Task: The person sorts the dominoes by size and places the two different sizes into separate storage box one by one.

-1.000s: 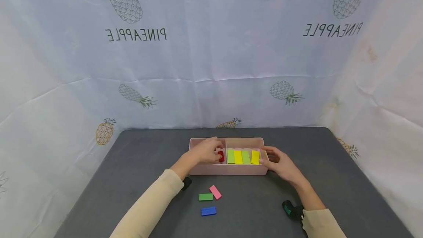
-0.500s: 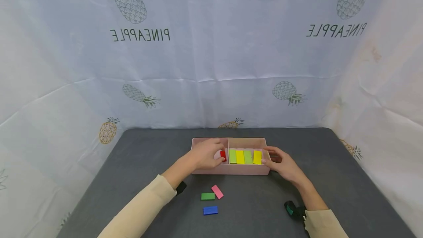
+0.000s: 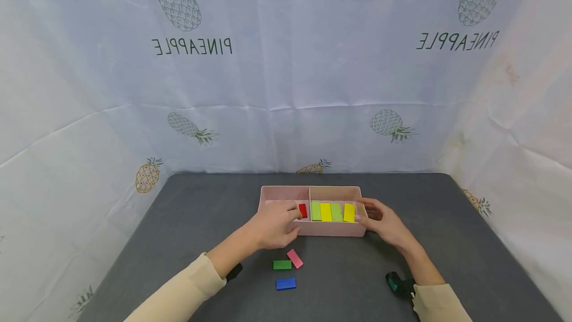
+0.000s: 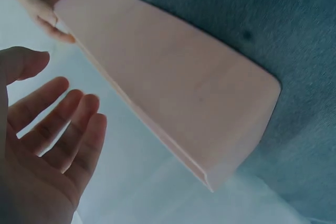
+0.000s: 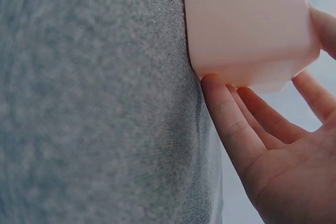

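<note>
Two hands are positioned at the pink box (image 3: 313,229): the right hand (image 3: 384,222) is pressed open-fingered against its end, the left hand (image 3: 272,225) is held open, empty, at its front.

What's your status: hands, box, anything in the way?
Left hand open, empty, at box front. Right hand open, fingers against box's right end. Red block in left compartment; pink block loose on table, close by left hand.

Dark grey table (image 3: 187,222) out front, and behind it a pale backdrop cloth (image 3: 286,78) printed with pineapples and mirrored "PINEAPPLE" lettering. Lying loose on the table: a pink block (image 3: 295,258), a green block (image 3: 282,265) just beside it, a blue block (image 3: 285,283) nearer still.
</note>
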Available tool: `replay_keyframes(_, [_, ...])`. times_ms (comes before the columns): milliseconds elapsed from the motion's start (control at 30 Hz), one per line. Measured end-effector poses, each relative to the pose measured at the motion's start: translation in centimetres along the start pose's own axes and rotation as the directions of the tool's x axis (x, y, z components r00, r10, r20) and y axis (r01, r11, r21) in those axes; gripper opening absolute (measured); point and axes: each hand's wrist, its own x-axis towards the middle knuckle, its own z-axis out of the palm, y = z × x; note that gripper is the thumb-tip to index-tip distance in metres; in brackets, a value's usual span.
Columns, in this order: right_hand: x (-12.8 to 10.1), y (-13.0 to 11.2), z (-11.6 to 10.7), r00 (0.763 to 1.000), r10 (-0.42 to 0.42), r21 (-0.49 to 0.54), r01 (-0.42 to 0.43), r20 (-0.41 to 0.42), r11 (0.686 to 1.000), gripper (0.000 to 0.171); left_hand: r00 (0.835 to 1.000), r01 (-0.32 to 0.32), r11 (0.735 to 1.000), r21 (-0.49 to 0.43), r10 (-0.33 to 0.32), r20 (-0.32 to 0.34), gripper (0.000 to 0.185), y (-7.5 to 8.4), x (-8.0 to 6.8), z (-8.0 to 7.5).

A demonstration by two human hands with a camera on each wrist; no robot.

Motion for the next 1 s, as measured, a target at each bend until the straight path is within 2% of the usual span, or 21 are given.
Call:
replay_keyframes(200, [0.0,-0.2,-0.1,1.0,0.006,-0.013,-0.006,-0.003,1.0,0.065,0.999,-0.021,1.0,-0.004,0.021,-0.042,0.024,0.7,-1.5,0.7])
replay_keyframes(567, [-0.1,-0.1,0.0,1.0,-0.014,-0.009,0.014,0.009,1.0,0.064,0.998,0.056,0.998,-0.005,-0.056,-0.033,0.024,1.6,-3.6,2.6])
replay_keyframes(700, [0.0,-0.2,0.0,1.0,-0.004,-0.01,0.004,0.006,1.0,0.064,0.997,0.073,0.997,0.0,-0.073,0.005,0.025,2.1,-4.0,3.5])
replay_keyframes(800, [0.0,-0.3,0.1,1.0,0.004,-0.016,-0.004,0.002,1.0,0.064,0.994,0.093,0.996,0.0,-0.093,0.059,0.03,2.5,-4.1,4.0])
replay_keyframes(1000, [0.0,-0.3,0.1,1.0,0.015,-0.024,-0.015,-0.001,1.0,0.063,0.973,0.168,0.986,-0.021,-0.163,0.161,0.041,3.1,-4.0,5.0])
